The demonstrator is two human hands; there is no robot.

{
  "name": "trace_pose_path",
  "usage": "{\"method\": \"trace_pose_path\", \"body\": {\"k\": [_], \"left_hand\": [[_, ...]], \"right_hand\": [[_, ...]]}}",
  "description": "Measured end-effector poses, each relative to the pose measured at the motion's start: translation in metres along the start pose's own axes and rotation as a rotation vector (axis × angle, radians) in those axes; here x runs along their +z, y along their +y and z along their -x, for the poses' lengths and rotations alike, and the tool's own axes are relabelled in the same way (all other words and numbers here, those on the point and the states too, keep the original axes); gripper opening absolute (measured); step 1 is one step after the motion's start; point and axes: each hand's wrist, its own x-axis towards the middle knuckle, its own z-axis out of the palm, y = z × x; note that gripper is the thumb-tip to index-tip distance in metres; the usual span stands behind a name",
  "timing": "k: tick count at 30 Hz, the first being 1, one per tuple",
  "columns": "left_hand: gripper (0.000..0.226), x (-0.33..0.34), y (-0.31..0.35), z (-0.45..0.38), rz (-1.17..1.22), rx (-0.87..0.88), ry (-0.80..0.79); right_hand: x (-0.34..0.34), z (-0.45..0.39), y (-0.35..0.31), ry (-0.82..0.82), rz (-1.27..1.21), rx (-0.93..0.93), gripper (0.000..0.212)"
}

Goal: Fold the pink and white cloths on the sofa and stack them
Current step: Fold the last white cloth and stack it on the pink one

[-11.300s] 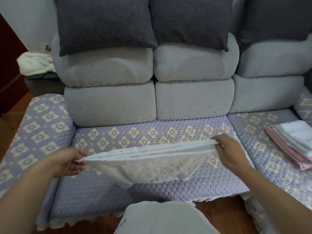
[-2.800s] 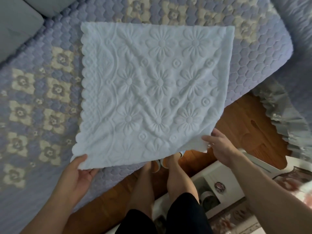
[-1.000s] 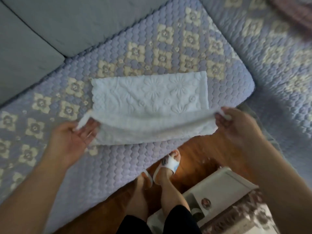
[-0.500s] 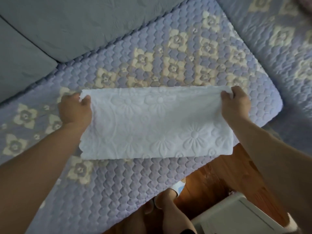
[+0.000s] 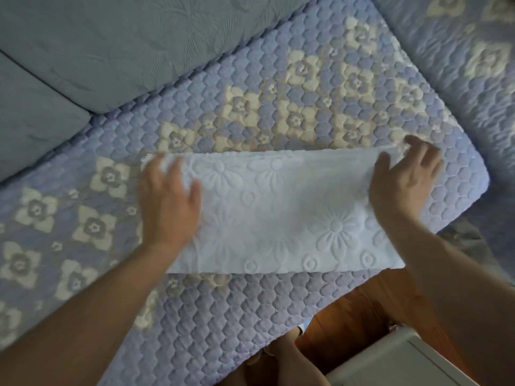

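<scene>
Lying folded on the lilac quilted sofa cover [image 5: 278,310], the white flower-embossed cloth [image 5: 278,213] carries both hands. The left hand [image 5: 167,207] rests flat at 9 o'clock and the right hand [image 5: 401,185] lies loose-fingered at 3 o'clock. Orange wooden floor [image 5: 351,319] shows at 5 o'clock.

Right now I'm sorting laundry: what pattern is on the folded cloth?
White cloth with embossed daisy-like flowers, seen in the head view.

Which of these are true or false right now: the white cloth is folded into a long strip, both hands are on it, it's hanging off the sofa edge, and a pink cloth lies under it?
1. The white cloth lies folded as a long strip on the sofa cover. True.
2. The left hand and right hand rest open at its ends. True.
3. The cloth hangs over the sofa's front edge. False: it lies flat on the seat.
4. A pink cloth lies under it. False: no pink cloth is in view.
</scene>
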Motion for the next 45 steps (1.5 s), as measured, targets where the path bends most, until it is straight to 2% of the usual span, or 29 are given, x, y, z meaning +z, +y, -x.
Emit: {"method": "trace_pose_path", "body": {"k": [1, 2, 3, 5, 6, 9, 10, 14, 16, 17, 19, 21, 22, 24, 27, 29, 32, 35, 39, 42, 45], "left_hand": [[0.050, 0.002, 0.015, 0.015, -0.021, 0.170, -0.100], [0.054, 0.007, 0.029, 0.028, -0.058, 0.289, -0.201], [0.057, 0.015, 0.039, 0.038, -0.091, 0.333, -0.282], [0.063, 0.034, 0.047, 0.040, -0.138, 0.270, -0.356], [0.065, 0.042, 0.046, 0.034, -0.155, 0.208, -0.362], [0.066, 0.060, 0.032, 0.012, -0.143, 0.033, -0.349], [0.066, 0.061, 0.027, 0.005, -0.137, -0.005, -0.350], [0.069, 0.049, 0.010, -0.016, -0.116, -0.087, -0.416], [0.070, 0.039, 0.010, -0.020, -0.150, 0.002, -0.375], [0.069, 0.036, 0.014, -0.019, -0.156, 0.100, -0.329], [0.066, 0.035, 0.027, -0.015, -0.124, 0.323, -0.270], [0.063, 0.042, 0.034, -0.013, -0.098, 0.463, -0.292], [0.063, 0.046, 0.033, -0.014, -0.095, 0.480, -0.318], [0.064, 0.053, 0.028, -0.018, -0.081, 0.456, -0.353], [0.063, 0.056, 0.031, -0.026, -0.029, 0.412, -0.316], [0.053, 0.055, 0.035, -0.035, -0.021, 0.406, -0.219], [0.030, 0.059, 0.037, -0.047, -0.003, 0.463, 0.009], [0.019, 0.059, 0.040, -0.057, -0.010, 0.490, 0.089], [0.014, 0.057, 0.047, -0.073, 0.052, 0.456, -0.001], [0.016, 0.055, 0.050, -0.083, 0.124, 0.482, -0.120], [0.018, 0.047, 0.052, -0.087, 0.161, 0.521, -0.160]], "right_hand": [[-0.004, 0.020, -0.011, 0.000, 0.027, -0.138, 0.045], [-0.004, 0.041, -0.021, -0.069, 0.054, -0.275, 0.046], [0.000, 0.061, -0.030, -0.181, 0.094, -0.416, 0.050], [0.018, 0.086, -0.034, -0.372, 0.256, -0.666, 0.059], [0.028, 0.085, -0.029, -0.413, 0.317, -0.680, 0.062], [0.045, 0.046, -0.002, -0.404, 0.311, -0.322, 0.067], [0.048, 0.034, 0.006, -0.379, 0.323, -0.281, 0.067], [0.044, 0.023, 0.004, -0.376, 0.373, -0.296, 0.067], [0.041, 0.032, -0.015, -0.305, 0.352, -0.266, 0.067], [0.042, 0.040, -0.028, -0.254, 0.316, -0.319, 0.066], [0.050, 0.062, -0.061, -0.206, 0.180, -0.621, 0.058], [0.069, 0.075, -0.079, -0.273, 0.122, -0.906, 0.047], [0.079, 0.074, -0.082, -0.342, 0.157, -0.958, 0.047], [0.092, 0.061, -0.081, -0.426, 0.256, -0.920, 0.054], [0.098, 0.036, -0.077, -0.366, 0.157, -0.796, 0.048], [0.097, 0.024, -0.079, -0.266, 0.055, -0.777, 0.036], [0.095, 0.018, -0.083, -0.156, 0.078, -0.846, 0.022], [0.098, 0.013, -0.083, -0.167, 0.116, -0.957, 0.011], [0.095, 0.009, -0.084, -0.200, 0.124, -0.962, 0.022], [0.092, 0.009, -0.085, -0.215, 0.140, -1.036, 0.013], [0.093, 0.013, -0.091, -0.257, 0.172, -1.102, 0.028]]}}
